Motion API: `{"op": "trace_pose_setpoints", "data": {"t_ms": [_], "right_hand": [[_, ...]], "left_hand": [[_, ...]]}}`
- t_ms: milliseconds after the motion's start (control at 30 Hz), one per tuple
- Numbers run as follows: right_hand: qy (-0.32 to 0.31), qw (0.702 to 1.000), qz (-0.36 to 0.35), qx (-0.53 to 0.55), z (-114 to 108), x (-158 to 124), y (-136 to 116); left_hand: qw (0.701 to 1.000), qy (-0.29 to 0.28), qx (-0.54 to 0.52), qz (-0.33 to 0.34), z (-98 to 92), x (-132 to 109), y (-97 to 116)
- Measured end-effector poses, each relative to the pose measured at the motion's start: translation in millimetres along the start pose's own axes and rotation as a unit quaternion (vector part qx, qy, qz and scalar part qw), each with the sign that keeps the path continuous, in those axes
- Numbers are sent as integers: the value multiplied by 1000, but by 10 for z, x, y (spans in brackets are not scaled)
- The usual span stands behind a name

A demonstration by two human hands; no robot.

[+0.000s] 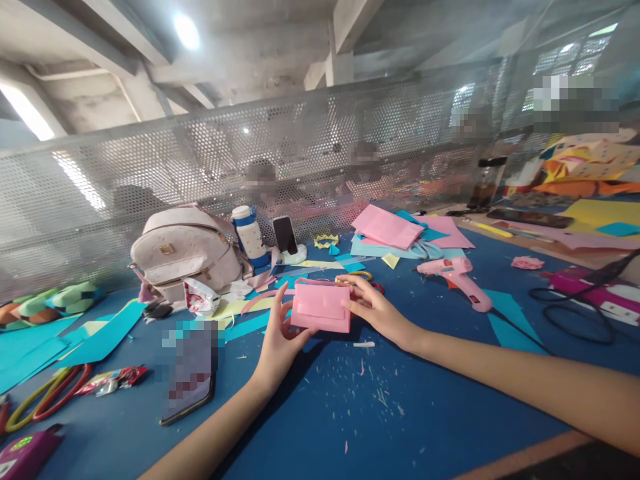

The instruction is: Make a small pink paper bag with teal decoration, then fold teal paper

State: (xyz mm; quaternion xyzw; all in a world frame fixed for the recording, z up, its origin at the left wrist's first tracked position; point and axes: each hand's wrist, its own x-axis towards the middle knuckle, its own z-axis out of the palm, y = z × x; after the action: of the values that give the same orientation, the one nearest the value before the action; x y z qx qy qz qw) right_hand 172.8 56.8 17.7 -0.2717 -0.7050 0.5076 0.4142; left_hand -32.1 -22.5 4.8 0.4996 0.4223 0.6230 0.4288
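A small pink paper handbag (321, 307) with a flap and a thin pink strap is held upright just above the blue table (350, 413). My left hand (280, 340) grips its lower left corner with thumb and fingers pinched. My right hand (373, 308) holds its right edge, fingers curled round the side. A pink glue gun (457, 279) lies on the table to the right of my right hand, its black cord trailing right.
A pale backpack (183, 257), a bottle (249, 233) and a propped phone (285, 235) stand behind. Pink and teal paper sheets (395, 230) lie at the back right. A phone (190, 373) lies front left by yellow and red scissors (45, 397). A perforated metal screen (250, 160) closes the far edge.
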Motion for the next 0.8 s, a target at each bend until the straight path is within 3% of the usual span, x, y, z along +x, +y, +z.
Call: {"op": "trace_pose_setpoints", "data": {"t_ms": [167, 367, 800], "right_hand": [[5, 1000, -14, 0, -27, 31, 75], [6, 1000, -25, 15, -22, 15, 67], [-29, 996, -81, -9, -58, -20, 25]], "left_hand": [[997, -49, 61, 7, -85, 35, -42], [996, -22, 75, 39, -83, 47, -58], [996, -55, 58, 44, -46, 15, -58]]}}
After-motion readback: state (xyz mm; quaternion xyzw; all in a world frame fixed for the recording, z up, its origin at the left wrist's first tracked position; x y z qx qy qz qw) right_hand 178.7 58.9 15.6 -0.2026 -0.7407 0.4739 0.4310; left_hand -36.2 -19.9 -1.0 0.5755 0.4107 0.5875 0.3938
